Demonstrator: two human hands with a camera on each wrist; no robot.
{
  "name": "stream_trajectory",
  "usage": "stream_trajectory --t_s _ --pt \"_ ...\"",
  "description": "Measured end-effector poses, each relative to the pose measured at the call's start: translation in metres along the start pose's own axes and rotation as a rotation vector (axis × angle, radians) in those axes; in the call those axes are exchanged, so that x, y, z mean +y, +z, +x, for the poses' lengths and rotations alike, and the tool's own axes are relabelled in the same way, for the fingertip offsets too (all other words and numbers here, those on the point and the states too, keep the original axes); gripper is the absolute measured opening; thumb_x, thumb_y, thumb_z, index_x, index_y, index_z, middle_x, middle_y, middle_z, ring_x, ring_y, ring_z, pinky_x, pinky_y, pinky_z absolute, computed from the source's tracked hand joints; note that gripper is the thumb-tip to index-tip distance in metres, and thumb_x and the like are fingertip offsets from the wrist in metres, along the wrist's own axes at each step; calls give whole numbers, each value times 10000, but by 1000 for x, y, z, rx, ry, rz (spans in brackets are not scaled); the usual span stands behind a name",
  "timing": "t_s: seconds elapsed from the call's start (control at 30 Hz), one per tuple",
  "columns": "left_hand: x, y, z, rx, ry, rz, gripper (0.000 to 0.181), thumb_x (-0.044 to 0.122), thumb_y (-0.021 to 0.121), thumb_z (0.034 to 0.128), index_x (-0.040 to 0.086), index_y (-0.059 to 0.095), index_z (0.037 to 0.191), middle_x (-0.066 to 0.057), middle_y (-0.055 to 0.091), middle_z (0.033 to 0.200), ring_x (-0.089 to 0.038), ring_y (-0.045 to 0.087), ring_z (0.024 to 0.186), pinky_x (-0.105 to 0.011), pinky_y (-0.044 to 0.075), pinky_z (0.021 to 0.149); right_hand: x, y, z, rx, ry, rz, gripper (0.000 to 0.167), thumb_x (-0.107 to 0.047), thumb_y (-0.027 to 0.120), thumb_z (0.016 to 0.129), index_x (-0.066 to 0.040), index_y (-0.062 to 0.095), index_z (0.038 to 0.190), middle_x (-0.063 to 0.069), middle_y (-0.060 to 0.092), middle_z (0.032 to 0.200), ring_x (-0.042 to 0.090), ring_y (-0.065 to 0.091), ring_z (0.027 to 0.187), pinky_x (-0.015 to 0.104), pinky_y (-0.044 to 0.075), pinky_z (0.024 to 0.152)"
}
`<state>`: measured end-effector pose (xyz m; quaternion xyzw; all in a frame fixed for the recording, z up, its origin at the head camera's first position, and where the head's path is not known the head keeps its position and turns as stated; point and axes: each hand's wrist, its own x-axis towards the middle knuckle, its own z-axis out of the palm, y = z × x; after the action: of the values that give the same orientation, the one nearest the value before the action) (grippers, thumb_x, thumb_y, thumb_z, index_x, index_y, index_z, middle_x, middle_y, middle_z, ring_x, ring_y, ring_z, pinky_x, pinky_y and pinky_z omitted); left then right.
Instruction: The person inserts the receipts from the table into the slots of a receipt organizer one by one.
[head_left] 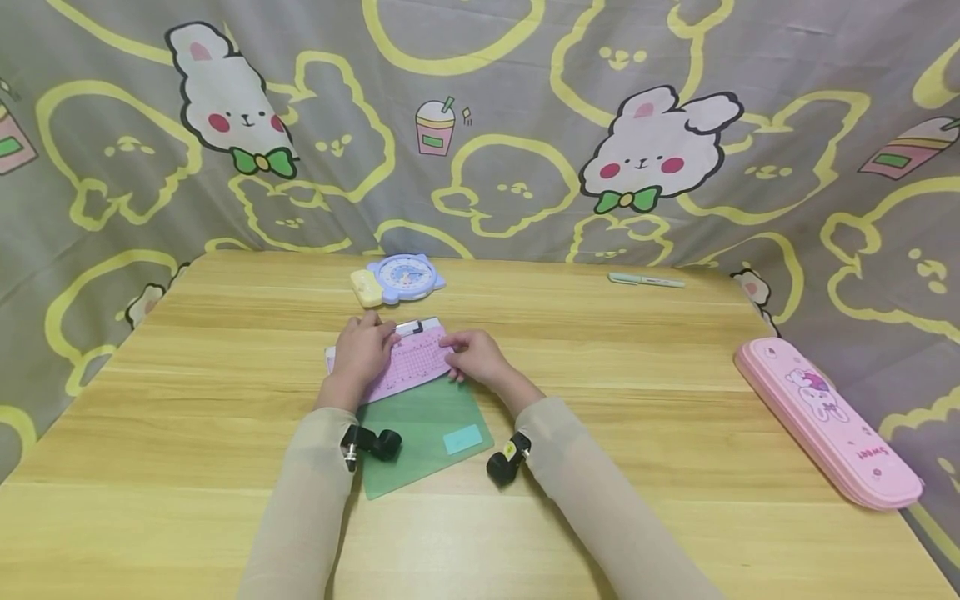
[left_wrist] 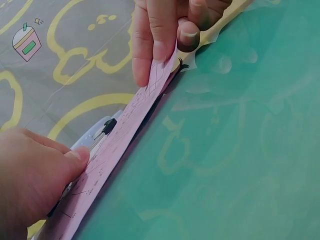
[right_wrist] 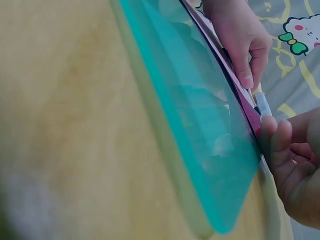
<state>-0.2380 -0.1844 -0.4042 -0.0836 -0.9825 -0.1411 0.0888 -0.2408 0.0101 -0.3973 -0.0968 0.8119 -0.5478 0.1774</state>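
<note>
A pink sheet (head_left: 411, 363) printed with a grid and small lettering stands tilted along the top of a translucent green file pouch (head_left: 420, 433). My left hand (head_left: 363, 348) grips the sheet's left part, its thumb beside a silver piece with a black end (head_left: 409, 328), which looks like a clip. At the right edge, my right hand (head_left: 480, 358) pinches the sheet between thumb and fingers. In the left wrist view a dark edge runs under the sheet (left_wrist: 120, 130). How far the sheet reaches into the pouch is hidden. A light blue label (head_left: 462, 439) marks the pouch's lower right.
Beyond my hands lie a blue round clock-like toy (head_left: 407, 277) and a small yellow block (head_left: 366, 288). A pale green pen (head_left: 647, 280) is at the back right. On the right edge rests a pink pencil case (head_left: 828, 421). A patterned curtain (head_left: 517, 125) hangs behind the wooden table (head_left: 637, 400).
</note>
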Motion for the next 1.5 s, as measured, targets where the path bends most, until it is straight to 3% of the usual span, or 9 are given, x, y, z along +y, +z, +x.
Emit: stream_trajectory --t_s 0.93,1.5 --pt "0 -1 0 15 18 -1 297 239 524 859 61 597 1086 -95 453 914 -279 399 796 -380 327 713 -12 2 14 7 37 -58 277 63 540 779 39 573 1053 114 567 734 132 503 464 221 435 441" --pt "0 -1 -1 5 -11 -35 346 258 531 855 41 572 1121 -119 461 927 -276 401 833 -391 325 742 -8 4 13 20 -1 -51 299 59 542 782 41 550 1081 114 562 731 136 500 466 236 443 446"
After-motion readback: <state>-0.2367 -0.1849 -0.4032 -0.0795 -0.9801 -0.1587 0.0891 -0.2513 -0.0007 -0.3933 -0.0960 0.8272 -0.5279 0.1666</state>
